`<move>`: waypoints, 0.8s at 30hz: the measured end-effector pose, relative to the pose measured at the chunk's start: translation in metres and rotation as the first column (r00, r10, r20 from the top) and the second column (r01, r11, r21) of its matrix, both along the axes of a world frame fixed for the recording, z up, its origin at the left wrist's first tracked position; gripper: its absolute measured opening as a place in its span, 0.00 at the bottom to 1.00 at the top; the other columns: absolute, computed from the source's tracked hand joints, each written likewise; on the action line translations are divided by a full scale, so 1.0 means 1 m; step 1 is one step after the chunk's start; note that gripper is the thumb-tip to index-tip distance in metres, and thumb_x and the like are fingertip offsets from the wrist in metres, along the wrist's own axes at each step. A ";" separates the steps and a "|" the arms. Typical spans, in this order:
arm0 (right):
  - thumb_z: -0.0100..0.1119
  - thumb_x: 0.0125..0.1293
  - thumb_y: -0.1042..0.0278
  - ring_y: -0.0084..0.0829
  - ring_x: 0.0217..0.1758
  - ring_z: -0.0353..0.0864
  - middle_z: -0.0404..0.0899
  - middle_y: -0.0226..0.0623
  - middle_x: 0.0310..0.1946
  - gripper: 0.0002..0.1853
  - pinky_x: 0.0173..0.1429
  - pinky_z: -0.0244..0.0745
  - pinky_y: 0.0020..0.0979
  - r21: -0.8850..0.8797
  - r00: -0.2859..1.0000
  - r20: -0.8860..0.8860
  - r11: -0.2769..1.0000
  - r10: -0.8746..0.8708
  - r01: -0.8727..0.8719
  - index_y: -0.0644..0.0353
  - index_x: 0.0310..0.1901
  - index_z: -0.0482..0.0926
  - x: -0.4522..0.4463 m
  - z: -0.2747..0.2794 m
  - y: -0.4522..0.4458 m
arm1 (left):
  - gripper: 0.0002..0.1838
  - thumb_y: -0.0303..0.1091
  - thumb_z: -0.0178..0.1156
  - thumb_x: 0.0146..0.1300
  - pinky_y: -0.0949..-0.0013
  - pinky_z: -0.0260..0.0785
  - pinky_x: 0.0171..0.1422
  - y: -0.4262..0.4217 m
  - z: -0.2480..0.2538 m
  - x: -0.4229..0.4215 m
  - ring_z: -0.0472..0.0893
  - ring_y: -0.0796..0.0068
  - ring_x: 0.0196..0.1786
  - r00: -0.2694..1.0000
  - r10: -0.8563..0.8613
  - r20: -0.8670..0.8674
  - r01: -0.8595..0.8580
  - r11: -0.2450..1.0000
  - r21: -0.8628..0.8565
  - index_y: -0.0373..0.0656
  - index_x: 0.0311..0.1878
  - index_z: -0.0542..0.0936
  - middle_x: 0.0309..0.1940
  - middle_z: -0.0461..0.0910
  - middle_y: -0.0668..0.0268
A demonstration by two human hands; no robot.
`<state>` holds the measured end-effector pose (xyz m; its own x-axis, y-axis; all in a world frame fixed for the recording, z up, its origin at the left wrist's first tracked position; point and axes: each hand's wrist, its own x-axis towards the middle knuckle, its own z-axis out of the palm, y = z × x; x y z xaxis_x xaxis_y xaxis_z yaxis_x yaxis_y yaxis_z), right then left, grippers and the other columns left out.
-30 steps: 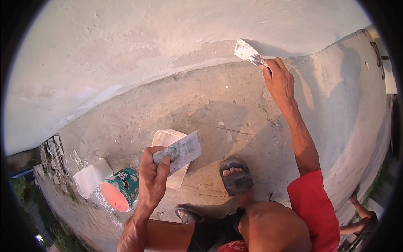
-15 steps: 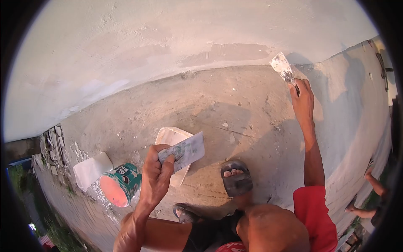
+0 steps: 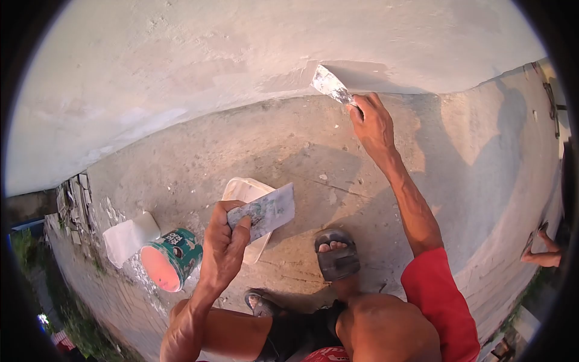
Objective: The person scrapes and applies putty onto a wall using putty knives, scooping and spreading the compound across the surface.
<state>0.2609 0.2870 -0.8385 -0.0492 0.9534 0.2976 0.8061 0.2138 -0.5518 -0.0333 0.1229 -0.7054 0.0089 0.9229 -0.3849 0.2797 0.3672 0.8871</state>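
My right hand (image 3: pixel 374 123) grips the handle of a putty knife (image 3: pixel 330 84), whose blade is smeared with white filler. The blade lies at the lower part of the pale wall (image 3: pixel 199 54), by a darker damp-looking patch; I cannot tell whether it presses on the surface. Lower down, my left hand (image 3: pixel 224 247) is closed around a flat rectangular metal plate (image 3: pixel 265 210) with grey-green smears. Partly hidden beneath that plate is a white plastic tray (image 3: pixel 241 189) on the concrete floor.
A green bucket (image 3: pixel 188 248) with a pinkish inside lies tipped at left, beside a white container (image 3: pixel 129 238). Broken tile pieces (image 3: pixel 75 208) stand stacked at the far left. My sandalled foot (image 3: pixel 338 256) rests on the floor (image 3: pixel 289 145). Another person's legs (image 3: pixel 546 250) show at the right edge.
My right hand has moved left along the wall's base with the putty knife. My left hand and its plate stay nearly still. The other person's legs have shifted.
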 end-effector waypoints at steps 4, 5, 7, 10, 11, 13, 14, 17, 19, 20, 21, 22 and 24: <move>0.60 0.69 0.66 0.36 0.36 0.81 0.76 0.35 0.41 0.11 0.41 0.77 0.37 -0.027 0.986 0.090 0.989 -0.141 0.144 0.61 0.49 0.80 0.051 -0.003 -0.013 | 0.09 0.25 0.50 0.73 0.77 0.65 0.45 -0.001 0.002 0.000 0.70 0.84 0.39 1.000 -0.006 0.026 0.006 1.000 0.003 0.36 0.53 0.70 0.37 0.76 0.68; 0.61 0.68 0.66 0.35 0.37 0.81 0.77 0.34 0.41 0.11 0.41 0.77 0.36 -0.002 0.982 0.122 0.989 -0.146 0.147 0.60 0.49 0.81 0.062 -0.004 -0.015 | 0.09 0.25 0.50 0.73 0.77 0.65 0.45 -0.001 0.001 0.000 0.70 0.84 0.39 1.000 -0.006 0.025 0.006 1.000 0.002 0.36 0.53 0.70 0.37 0.76 0.68; 0.63 0.67 0.66 0.35 0.38 0.82 0.78 0.33 0.41 0.12 0.42 0.77 0.36 0.024 0.976 0.154 0.988 -0.152 0.150 0.60 0.49 0.81 0.064 0.000 -0.013 | 0.09 0.25 0.51 0.73 0.77 0.65 0.44 -0.002 -0.001 0.000 0.70 0.85 0.39 0.997 0.014 0.080 -0.012 1.000 -0.023 0.36 0.54 0.70 0.37 0.76 0.68; 0.66 0.64 0.66 0.32 0.39 0.82 0.80 0.31 0.39 0.14 0.42 0.77 0.35 0.030 0.995 0.098 0.999 0.020 -0.024 0.58 0.50 0.82 0.059 0.004 -0.003 | 0.10 0.25 0.51 0.72 0.77 0.66 0.44 0.002 -0.005 0.001 0.70 0.85 0.39 0.999 -0.005 0.036 0.007 0.999 -0.050 0.36 0.54 0.70 0.37 0.75 0.68; 0.67 0.62 0.67 0.31 0.39 0.82 0.81 0.31 0.38 0.13 0.43 0.78 0.34 0.140 0.988 0.133 0.986 0.073 -0.092 0.57 0.49 0.82 0.053 0.004 0.007 | 0.10 0.25 0.51 0.72 0.77 0.66 0.44 0.002 -0.005 0.002 0.70 0.85 0.39 0.999 -0.008 0.038 0.010 0.998 -0.054 0.36 0.54 0.70 0.37 0.75 0.68; 0.68 0.61 0.67 0.31 0.39 0.82 0.81 0.30 0.37 0.13 0.43 0.78 0.34 0.246 0.977 0.175 0.955 0.123 -0.165 0.56 0.47 0.83 0.047 0.001 0.022 | 0.10 0.25 0.51 0.72 0.77 0.66 0.44 0.004 -0.005 0.003 0.70 0.84 0.39 0.999 -0.025 0.027 0.026 0.999 -0.037 0.36 0.54 0.70 0.37 0.75 0.67; 0.68 0.60 0.67 0.32 0.39 0.82 0.82 0.30 0.38 0.13 0.43 0.78 0.34 0.272 0.974 0.187 0.947 0.125 -0.174 0.56 0.47 0.82 0.045 -0.003 0.027 | 0.10 0.25 0.51 0.72 0.77 0.66 0.44 0.004 -0.006 0.003 0.70 0.84 0.39 0.999 -0.023 0.028 0.024 0.999 -0.036 0.36 0.54 0.70 0.37 0.75 0.67; 0.69 0.60 0.66 0.33 0.40 0.83 0.82 0.32 0.38 0.13 0.43 0.79 0.35 0.304 0.975 0.219 0.946 0.046 -0.113 0.56 0.46 0.81 0.048 -0.019 0.042 | 0.10 0.25 0.50 0.73 0.77 0.66 0.44 0.002 -0.010 0.002 0.70 0.84 0.39 0.999 -0.034 0.015 0.035 0.998 -0.053 0.36 0.54 0.70 0.36 0.75 0.67; 0.69 0.60 0.66 0.35 0.41 0.83 0.82 0.32 0.39 0.13 0.44 0.79 0.36 0.312 0.970 0.239 0.949 -0.033 -0.045 0.57 0.45 0.80 0.060 -0.026 0.041 | 0.10 0.25 0.51 0.73 0.78 0.66 0.43 0.000 -0.011 0.003 0.70 0.84 0.38 0.996 0.033 0.079 -0.031 0.999 -0.029 0.36 0.54 0.70 0.35 0.75 0.68; 0.69 0.60 0.66 0.36 0.41 0.83 0.82 0.34 0.38 0.14 0.44 0.79 0.36 0.326 0.965 0.254 0.945 -0.065 -0.022 0.57 0.46 0.80 0.072 -0.027 0.039 | 0.10 0.25 0.51 0.73 0.78 0.66 0.43 0.000 -0.009 0.003 0.70 0.84 0.38 0.996 0.036 0.080 -0.033 0.999 -0.029 0.36 0.54 0.70 0.35 0.75 0.68; 0.69 0.60 0.66 0.37 0.42 0.83 0.82 0.35 0.38 0.14 0.44 0.79 0.37 0.341 0.959 0.268 0.940 -0.097 0.000 0.58 0.46 0.79 0.085 -0.027 0.036 | 0.10 0.25 0.51 0.73 0.78 0.66 0.43 0.000 -0.005 0.002 0.69 0.85 0.37 1.000 0.006 0.012 -0.006 1.000 -0.026 0.36 0.54 0.70 0.34 0.75 0.69; 0.69 0.60 0.66 0.37 0.42 0.83 0.82 0.35 0.38 0.14 0.44 0.79 0.37 0.341 0.959 0.268 0.940 -0.093 -0.004 0.58 0.46 0.79 0.098 -0.026 0.030 | 0.10 0.25 0.51 0.73 0.78 0.65 0.42 -0.001 -0.002 0.000 0.69 0.85 0.37 0.998 -0.022 -0.057 0.021 0.999 -0.025 0.36 0.55 0.70 0.33 0.75 0.69; 0.68 0.62 0.66 0.39 0.41 0.83 0.81 0.35 0.38 0.13 0.43 0.79 0.37 0.319 0.932 0.311 0.944 -0.186 0.082 0.58 0.46 0.78 0.119 -0.018 0.008 | 0.10 0.25 0.51 0.73 0.78 0.65 0.42 -0.003 -0.001 -0.002 0.69 0.85 0.36 0.999 -0.012 -0.041 0.011 1.000 -0.023 0.36 0.55 0.70 0.33 0.75 0.69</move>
